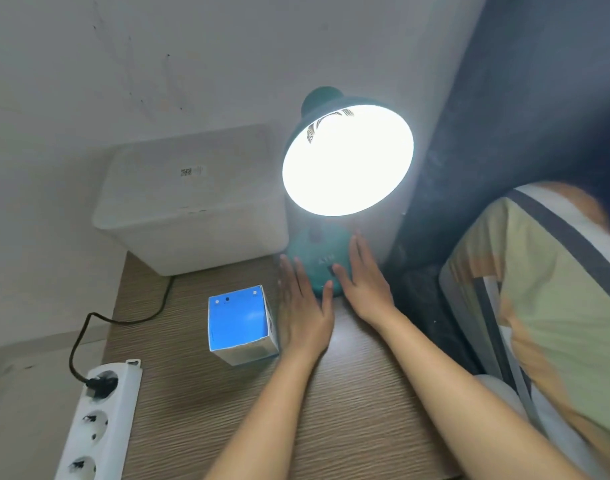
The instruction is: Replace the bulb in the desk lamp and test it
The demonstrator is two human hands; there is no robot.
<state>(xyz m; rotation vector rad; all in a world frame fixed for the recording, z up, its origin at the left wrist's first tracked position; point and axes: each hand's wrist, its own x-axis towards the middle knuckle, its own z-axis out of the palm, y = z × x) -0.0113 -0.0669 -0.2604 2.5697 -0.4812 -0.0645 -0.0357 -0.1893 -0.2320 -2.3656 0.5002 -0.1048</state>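
Observation:
The teal desk lamp (315,258) stands at the back of the wooden table (227,410). Its shade (347,160) faces me and glows bright white, so the bulb inside is lit and lost in the glare. My left hand (305,306) lies flat with fingers apart against the left side of the lamp's base. On the right side of the base rests my right hand (362,282), also flat, its thumb near the dark switch (331,270). Neither hand holds anything. A blue and white bulb box (241,323) stands left of my left hand.
A white plastic bin (192,209) sits behind the box against the wall. A white power strip (99,420) lies at the table's left edge with a black plug (101,384) and cord in it. A dark panel (504,116) rises on the right.

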